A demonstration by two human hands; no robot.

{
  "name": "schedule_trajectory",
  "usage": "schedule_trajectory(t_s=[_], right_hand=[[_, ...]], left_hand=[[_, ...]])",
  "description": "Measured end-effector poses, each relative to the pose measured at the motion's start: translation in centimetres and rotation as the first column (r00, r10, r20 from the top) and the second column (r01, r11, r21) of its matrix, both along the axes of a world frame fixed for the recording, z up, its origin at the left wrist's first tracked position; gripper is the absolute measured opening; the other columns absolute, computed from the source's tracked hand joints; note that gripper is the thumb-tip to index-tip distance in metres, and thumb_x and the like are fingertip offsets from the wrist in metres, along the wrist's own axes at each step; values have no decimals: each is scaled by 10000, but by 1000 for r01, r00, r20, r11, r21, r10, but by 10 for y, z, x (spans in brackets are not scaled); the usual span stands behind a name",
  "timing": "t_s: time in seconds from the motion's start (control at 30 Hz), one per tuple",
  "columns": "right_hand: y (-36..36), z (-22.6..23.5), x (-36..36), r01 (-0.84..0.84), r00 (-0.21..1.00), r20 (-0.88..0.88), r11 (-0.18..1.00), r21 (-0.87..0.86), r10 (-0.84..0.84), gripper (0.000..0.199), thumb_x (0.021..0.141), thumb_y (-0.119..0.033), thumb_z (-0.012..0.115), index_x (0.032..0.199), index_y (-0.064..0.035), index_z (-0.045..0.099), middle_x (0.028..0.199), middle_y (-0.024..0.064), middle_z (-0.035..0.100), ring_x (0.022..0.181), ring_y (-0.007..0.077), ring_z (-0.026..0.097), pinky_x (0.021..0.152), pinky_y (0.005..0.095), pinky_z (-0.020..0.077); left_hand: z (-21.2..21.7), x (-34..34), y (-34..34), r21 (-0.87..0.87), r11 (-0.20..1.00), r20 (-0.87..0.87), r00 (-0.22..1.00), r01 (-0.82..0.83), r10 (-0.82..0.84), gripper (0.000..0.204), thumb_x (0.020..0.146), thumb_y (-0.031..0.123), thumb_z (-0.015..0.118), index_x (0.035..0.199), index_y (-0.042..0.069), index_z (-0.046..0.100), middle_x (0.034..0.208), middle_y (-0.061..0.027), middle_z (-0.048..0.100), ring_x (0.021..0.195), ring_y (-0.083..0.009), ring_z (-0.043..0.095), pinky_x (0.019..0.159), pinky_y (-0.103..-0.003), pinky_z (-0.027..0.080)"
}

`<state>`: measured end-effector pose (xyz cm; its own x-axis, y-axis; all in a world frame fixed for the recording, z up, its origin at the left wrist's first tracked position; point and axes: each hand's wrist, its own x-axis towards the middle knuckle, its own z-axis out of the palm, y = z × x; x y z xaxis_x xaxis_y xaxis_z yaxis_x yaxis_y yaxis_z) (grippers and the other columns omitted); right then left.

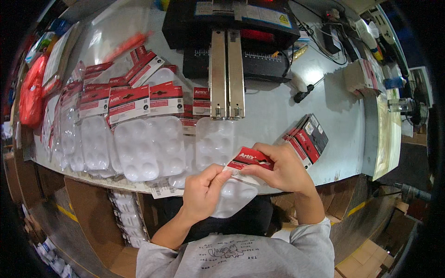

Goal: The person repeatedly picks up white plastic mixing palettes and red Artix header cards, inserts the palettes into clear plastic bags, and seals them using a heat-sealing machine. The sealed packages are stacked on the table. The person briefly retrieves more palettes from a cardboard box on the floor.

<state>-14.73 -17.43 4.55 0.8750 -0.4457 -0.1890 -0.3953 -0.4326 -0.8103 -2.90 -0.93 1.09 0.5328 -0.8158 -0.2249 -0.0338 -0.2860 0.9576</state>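
In front of my body, at the table's near edge, both hands hold a red and white header card [249, 158]. My left hand [202, 191] pinches its lower left corner between thumb and fingers. At the card's right end, my right hand [281, 167] is closed with the thumb below and fingers above. A white plastic paint palette [233, 198] with round wells hangs beneath the card, tilted. Whether the card is folded over a clear bag there cannot be told. Just beyond lies another white palette [213, 141]. A stack of red and black header cards [307, 141] rests right of my right hand.
Several carded palettes [148, 143] overlap across the table's left side. A black machine [232, 21] stands at the back, two metal bars [227, 74] reaching toward me. A black-handled screwdriver [306, 91] and a cardboard box [359, 78] are at the right. Red plastic [33, 92] lies far left.
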Motion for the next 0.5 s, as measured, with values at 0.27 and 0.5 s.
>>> schedule_trajectory(t_s=[0.27, 0.5], right_hand=[[1, -23, -20, 330, 944, -216, 720, 610, -249, 241, 822, -191, 679, 857, 46, 653, 700, 70, 645, 614, 98, 615, 504, 209, 472], [12, -38, -23, 251, 945, -87, 529, 811, -315, 171, 872, -117, 590, 899, 50, 607, 765, 98, 638, 618, 124, 620, 498, 220, 472]], left_hand=[[-19, 11, -1, -102, 958, -73, 962, -270, 263, 215, 926, 165, 542, 863, -28, 615, 698, 36, 550, 653, -42, 426, 586, -202, 368], [-24, 13, 2, -17, 965, -26, 965, -261, 261, 264, 955, 189, 465, 869, -25, 592, 743, -17, 564, 689, -76, 463, 645, -222, 380]])
